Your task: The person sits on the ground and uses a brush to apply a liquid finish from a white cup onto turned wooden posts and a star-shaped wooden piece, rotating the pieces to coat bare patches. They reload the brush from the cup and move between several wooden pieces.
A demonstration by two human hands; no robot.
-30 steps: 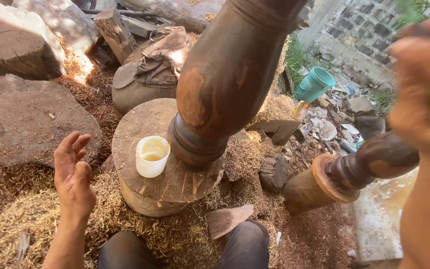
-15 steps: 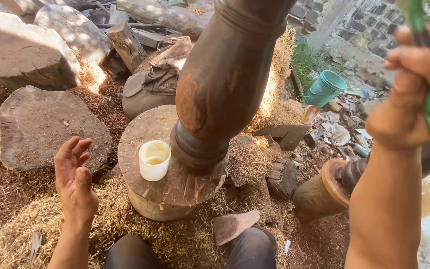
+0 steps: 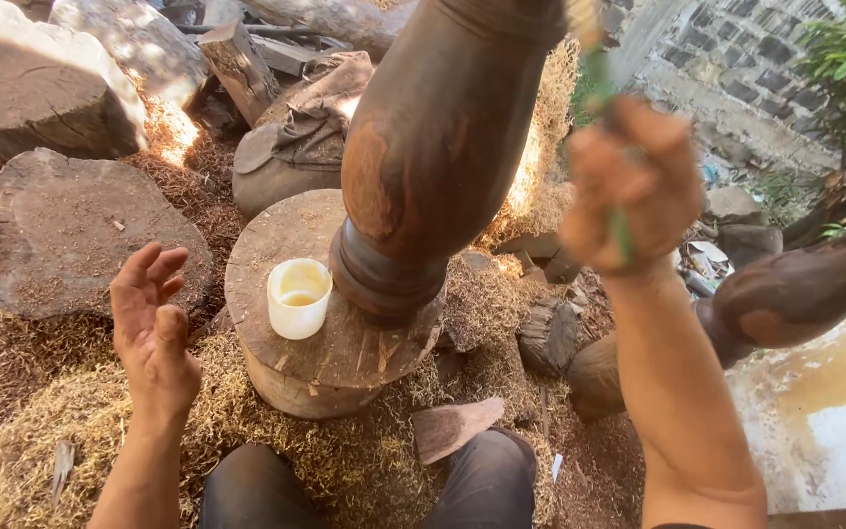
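Observation:
A tall dark turned wooden post [image 3: 433, 147] stands upright on a round wood stump [image 3: 330, 343]. A small white cup [image 3: 298, 297] with pale liquid sits on the stump, left of the post's base. My left hand [image 3: 154, 333] hovers open, palm facing right, just left of the stump and touching nothing. My right hand [image 3: 634, 186] is raised to the right of the post, fist closed around a thin green handle [image 3: 619, 230]; the handle's upper end is blurred near the post's top.
Large flat stones [image 3: 80, 225] lie at left, a dusty sack [image 3: 296, 147] behind the stump. A second turned wooden piece [image 3: 785, 294] lies at right. Sawdust and wood offcuts [image 3: 452, 426] cover the ground; my knees are at the bottom.
My right hand with the green handle has swung left, from the frame's right edge to beside the post. The left hand stays open by the stump. The view has shifted slightly.

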